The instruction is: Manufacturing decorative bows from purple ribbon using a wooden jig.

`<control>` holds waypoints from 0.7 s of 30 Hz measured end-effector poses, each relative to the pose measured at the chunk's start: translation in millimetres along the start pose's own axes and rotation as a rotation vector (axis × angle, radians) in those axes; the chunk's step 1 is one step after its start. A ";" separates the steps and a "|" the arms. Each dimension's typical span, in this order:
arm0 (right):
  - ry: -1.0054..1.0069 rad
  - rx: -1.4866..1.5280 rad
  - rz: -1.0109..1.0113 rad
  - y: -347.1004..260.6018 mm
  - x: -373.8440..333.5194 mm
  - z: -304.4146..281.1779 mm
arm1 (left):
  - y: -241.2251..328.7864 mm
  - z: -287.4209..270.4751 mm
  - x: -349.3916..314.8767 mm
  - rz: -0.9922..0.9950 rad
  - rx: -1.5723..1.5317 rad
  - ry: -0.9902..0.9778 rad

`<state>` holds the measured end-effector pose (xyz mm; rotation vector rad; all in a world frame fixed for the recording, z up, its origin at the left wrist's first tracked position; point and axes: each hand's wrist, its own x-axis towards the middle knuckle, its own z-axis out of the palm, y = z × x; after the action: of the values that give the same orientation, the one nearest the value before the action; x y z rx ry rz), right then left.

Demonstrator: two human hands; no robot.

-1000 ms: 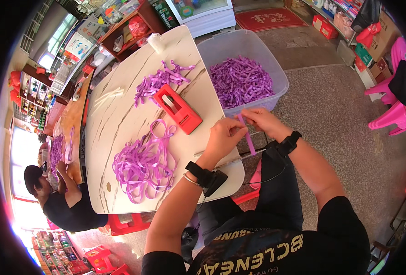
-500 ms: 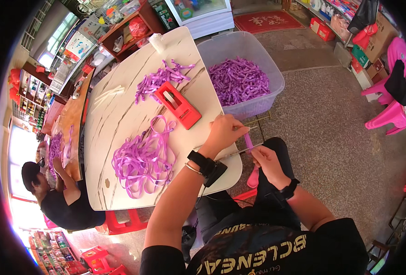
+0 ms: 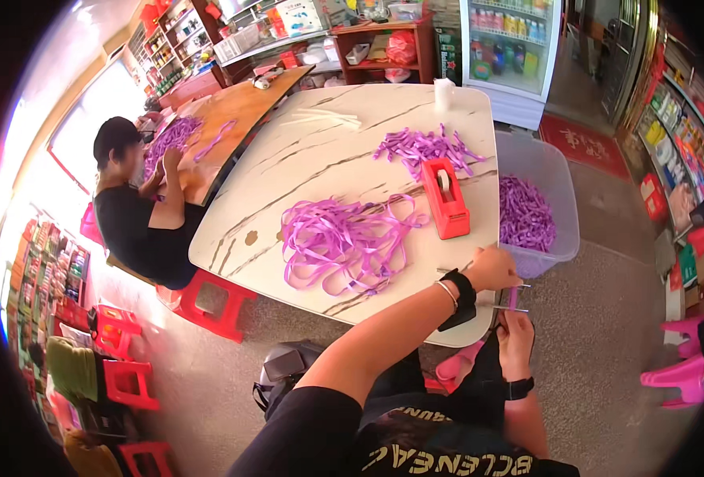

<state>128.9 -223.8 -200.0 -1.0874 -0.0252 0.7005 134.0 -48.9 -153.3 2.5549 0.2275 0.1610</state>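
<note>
Just past the right edge of the marble-patterned table [image 3: 264, 171], a short band of purple ribbon [image 3: 513, 298] runs around or across two thin metal rods [image 3: 492, 306]. My left hand [image 3: 495, 269] is closed at the ribbon's far end, by the upper rod. Below the lower rod, my right hand [image 3: 516, 340] pinches its near end. A red tape dispenser [image 3: 446, 211] stands close beyond my left hand. Loose loops of purple ribbon [image 3: 344, 242] lie tangled on the table, and a heap of short purple ribbon pieces [image 3: 423, 151] sits behind the dispenser.
Right of the table, a translucent plastic bin [image 3: 560, 238] holds many purple pieces. White sticks [image 3: 320, 118] and a white roll [image 3: 443, 94] lie toward the table's far side. At left, another person [image 3: 141, 207] handles ribbon at a wooden table. A red stool [image 3: 209, 306] stands between.
My view has swung left, so the table and bin appear farther right and the other person shows more fully. Both hands remain at the ribbon by the rods.
</note>
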 end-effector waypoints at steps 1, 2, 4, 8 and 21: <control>0.015 -0.014 0.018 -0.8 -0.6 3.8 | 0.3 -2.2 1.0 -0.001 -0.002 0.013; 0.033 -0.026 0.036 -1.7 -1.0 5.1 | 1.2 -3.2 2.3 -0.063 -0.001 -0.066; -0.002 -0.008 0.014 -1.5 1.7 3.2 | 0.8 -5.4 4.1 -0.121 0.001 -0.138; 0.015 -0.043 0.026 -2.9 6.3 -1.3 | -2.0 0.2 7.7 -0.085 -0.008 -0.085; -0.081 -0.029 0.164 -10.0 5.7 -13.8 | 3.6 -0.4 1.8 -0.091 -0.048 -0.111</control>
<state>143.3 -234.6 -200.3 -1.0968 -0.0155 0.8940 136.2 -51.3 -150.9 2.4906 0.2933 -0.0105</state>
